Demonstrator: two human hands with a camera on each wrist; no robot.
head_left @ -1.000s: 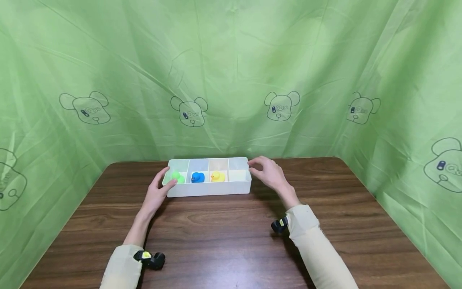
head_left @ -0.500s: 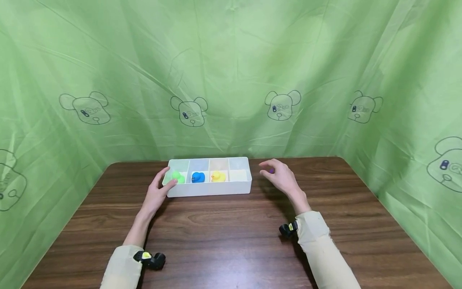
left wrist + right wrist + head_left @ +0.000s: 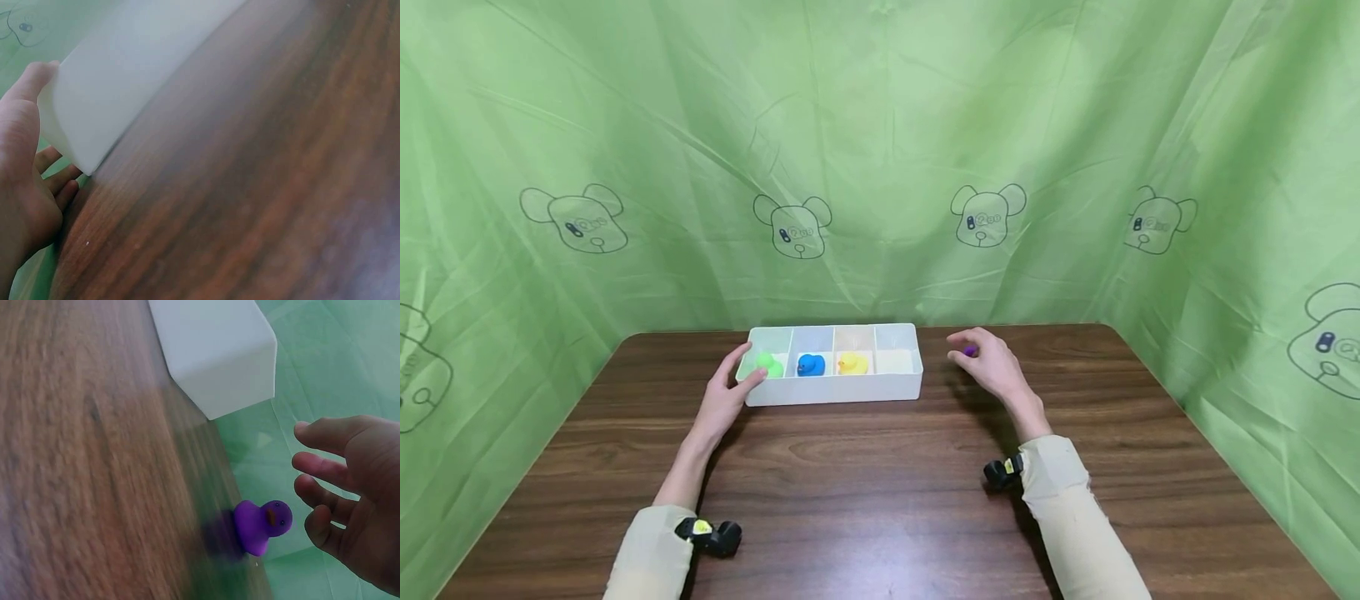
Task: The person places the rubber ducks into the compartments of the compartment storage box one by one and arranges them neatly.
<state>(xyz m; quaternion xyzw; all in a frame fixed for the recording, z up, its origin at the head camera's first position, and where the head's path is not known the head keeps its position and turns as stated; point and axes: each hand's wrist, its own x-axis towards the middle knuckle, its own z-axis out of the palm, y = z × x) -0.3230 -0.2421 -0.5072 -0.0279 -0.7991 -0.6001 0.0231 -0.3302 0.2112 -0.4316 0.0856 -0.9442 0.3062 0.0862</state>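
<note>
My left hand [image 3: 721, 406] holds the left end of a white divided box [image 3: 835, 391], its thumb over the front rim and its fingers along the end wall. Inside are a green rubber duck [image 3: 771, 365], a blue rubber duck [image 3: 811, 364] and a yellow rubber duck [image 3: 853, 363], each in its own compartment. The rightmost compartment holds nothing. Right of the box, my right hand [image 3: 996, 367] hovers with parted, slightly bent fingers. A purple rubber duck [image 3: 255, 526] stands on the table just beyond those fingers, apart from them in the right wrist view; the head view shows it partly hidden.
The dark wooden table [image 3: 850, 483] carries the box near its back edge. Behind it and at both sides hangs a green curtain [image 3: 880, 167] with printed bear faces. A small black camera sits on each wrist [image 3: 718, 539].
My right hand has moved away from the box's right end, out to the right. The purple duck, hidden before, now shows by that hand. My left hand has stayed on the box.
</note>
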